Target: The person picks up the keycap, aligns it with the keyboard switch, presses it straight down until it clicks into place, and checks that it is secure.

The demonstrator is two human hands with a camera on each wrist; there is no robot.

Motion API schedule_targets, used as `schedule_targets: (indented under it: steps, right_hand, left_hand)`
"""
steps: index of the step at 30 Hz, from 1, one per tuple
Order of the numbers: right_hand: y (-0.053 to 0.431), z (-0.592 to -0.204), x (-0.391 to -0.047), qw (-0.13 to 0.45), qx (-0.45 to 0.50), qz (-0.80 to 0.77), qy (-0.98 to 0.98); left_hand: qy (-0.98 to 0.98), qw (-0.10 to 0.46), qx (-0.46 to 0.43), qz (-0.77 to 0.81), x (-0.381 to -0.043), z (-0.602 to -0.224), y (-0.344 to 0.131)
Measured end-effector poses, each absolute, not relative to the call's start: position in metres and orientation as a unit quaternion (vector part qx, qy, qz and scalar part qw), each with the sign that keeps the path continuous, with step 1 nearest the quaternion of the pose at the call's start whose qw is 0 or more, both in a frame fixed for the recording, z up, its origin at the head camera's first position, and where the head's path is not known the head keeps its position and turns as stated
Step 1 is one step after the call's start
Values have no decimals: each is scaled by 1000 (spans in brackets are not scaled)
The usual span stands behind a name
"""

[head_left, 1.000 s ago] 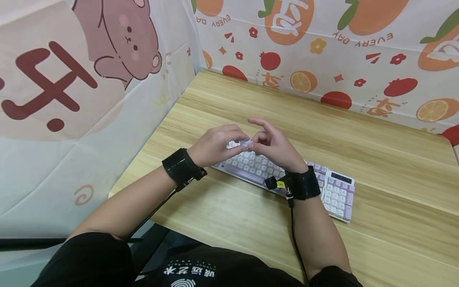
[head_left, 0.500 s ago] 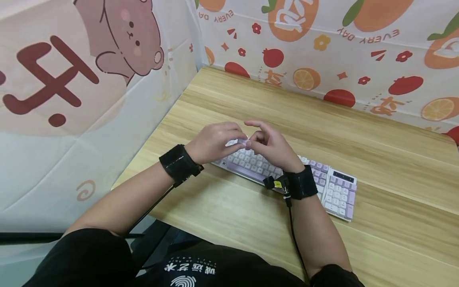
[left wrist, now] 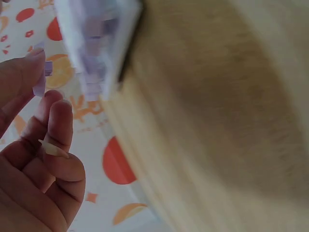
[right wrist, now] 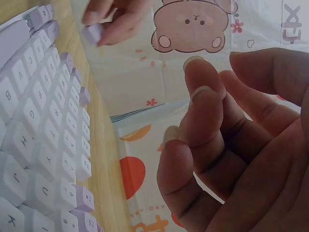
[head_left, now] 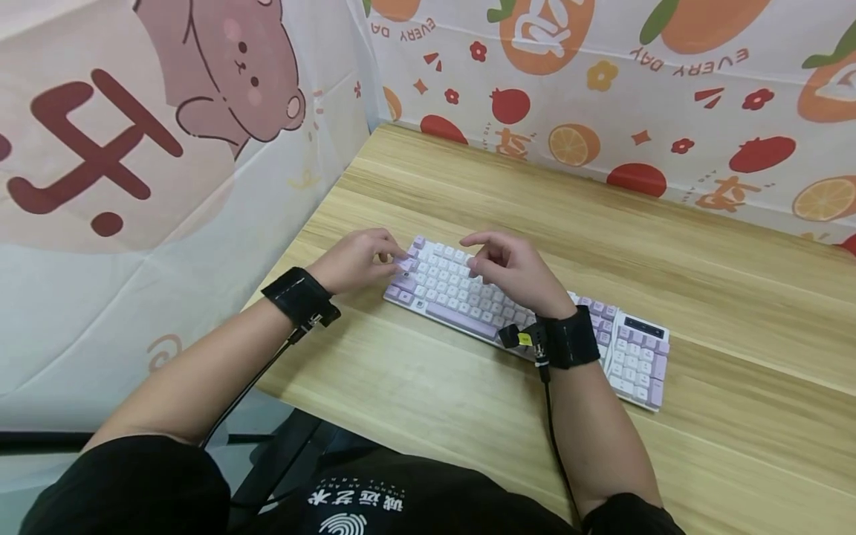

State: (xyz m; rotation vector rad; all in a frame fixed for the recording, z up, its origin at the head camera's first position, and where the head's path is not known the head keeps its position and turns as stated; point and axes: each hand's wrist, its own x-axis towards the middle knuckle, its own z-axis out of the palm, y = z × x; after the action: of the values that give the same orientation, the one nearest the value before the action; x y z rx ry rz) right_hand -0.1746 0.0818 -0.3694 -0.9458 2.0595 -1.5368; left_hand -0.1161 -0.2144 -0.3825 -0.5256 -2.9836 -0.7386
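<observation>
My left hand pinches a light purple keycap between thumb and finger, its stem showing on the underside in the left wrist view. The hand is by the left end of a white and purple keyboard. In the right wrist view, the same keycap shows in the left hand's fingertips beyond the keys. Over the keyboard's upper middle is my right hand, fingers loosely curled, thumb apart from them and nothing between. Part of the keyboard is hidden under the right hand and wrist.
The keyboard's number pad lies to the right of my right wrist. Beneath everything is a wooden table. A printed cloth hangs along the left side and another patterned cloth at the back. Cables run from both wrist bands.
My left hand has moved left, away from the right hand, carrying the keycap to the keyboard's left end. My right hand has stayed nearly in place, and its fingers no longer touch the keycap.
</observation>
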Motion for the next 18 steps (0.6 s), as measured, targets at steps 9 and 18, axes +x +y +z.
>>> schedule_targets:
  steps: [9,18]
  right_hand:
    - [83,-374,-177,198,-353,-544,735]
    - [82,-376,-177,199,-352,-536,741]
  left_hand:
    - [-960,-17,-156,-231,-122,-401,-215]
    - [-955,-33,-125,-267,-127,-408,-213]
